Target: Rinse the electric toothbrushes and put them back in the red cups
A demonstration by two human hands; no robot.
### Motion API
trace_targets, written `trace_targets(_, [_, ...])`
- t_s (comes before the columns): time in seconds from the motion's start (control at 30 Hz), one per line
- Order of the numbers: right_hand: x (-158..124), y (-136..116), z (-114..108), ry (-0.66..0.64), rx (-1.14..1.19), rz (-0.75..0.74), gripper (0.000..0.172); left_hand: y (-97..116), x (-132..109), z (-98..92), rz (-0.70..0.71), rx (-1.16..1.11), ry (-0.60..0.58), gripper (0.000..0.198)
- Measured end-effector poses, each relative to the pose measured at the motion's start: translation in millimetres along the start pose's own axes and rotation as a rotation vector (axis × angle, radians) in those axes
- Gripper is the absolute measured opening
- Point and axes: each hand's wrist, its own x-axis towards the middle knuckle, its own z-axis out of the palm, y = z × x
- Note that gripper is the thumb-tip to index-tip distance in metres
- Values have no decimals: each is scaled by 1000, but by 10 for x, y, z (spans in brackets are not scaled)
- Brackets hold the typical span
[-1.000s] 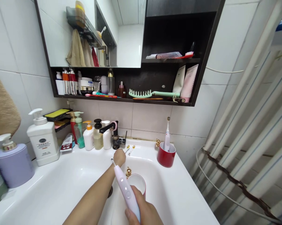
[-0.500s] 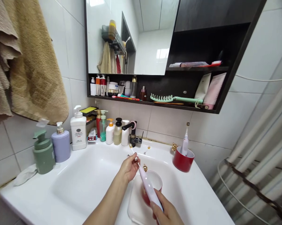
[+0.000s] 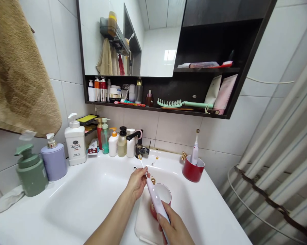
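The pink toothbrush handle point(image 3: 155, 200) is gripped in the right hand point(image 3: 175, 223), above the front of the sink point(image 3: 84, 197), its tip pointed toward the back edge. A slim brush head point(image 3: 141, 160) is pinched between the thumb and fingers of the left hand point(image 3: 137, 183), just beyond that tip; whether the two parts are joined cannot be told. Open room is offered by the broad left part of the sink, between the left forearm and the left rim, and by the right side of the worktop point(image 3: 217, 204), in front of its back right corner.

Near that corner a red cup point(image 3: 193, 172) is placed, and a second toothbrush point(image 3: 194, 153) is held upright in it, slightly tilted. Below the handle, another red cup point(image 3: 153, 211) is seen beside a white slab point(image 3: 144, 221); its pale inside is partly hidden by the handle. Along the back edge, a loose brush head point(image 3: 155, 160) is laid to the right of the black faucet point(image 3: 140, 146). The back left corner is taken up by a white pump bottle point(image 3: 75, 146), and the left edge by a purple pump bottle point(image 3: 53, 161) and a green pump bottle point(image 3: 32, 173).
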Motion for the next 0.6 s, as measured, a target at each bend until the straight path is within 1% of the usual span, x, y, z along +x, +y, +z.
trace_targets(0.17, [-7,-51,2,8,37,32,47,-39,-19,-2,-23,95,-39,11])
trace_targets(0.2, [-8,-65,1,-12,74,43,48,-50,-16,-3,-26,95,-40,11])
trace_targets(0.3, [-13,-105,-6,-138,209,69,51,-81,0,-4,-50,57,-56,12])
trace_targets(0.33, [-14,-110,-8,-144,224,75,52,-89,4,-2,-59,44,-67,12])
trace_targets(0.47, [-11,-84,-4,-28,150,91,51,-105,-3,17,-83,43,-111,14])
trace_targets(0.6, [-8,-62,-5,-15,113,80,51,-100,-42,44,-98,79,-122,19])
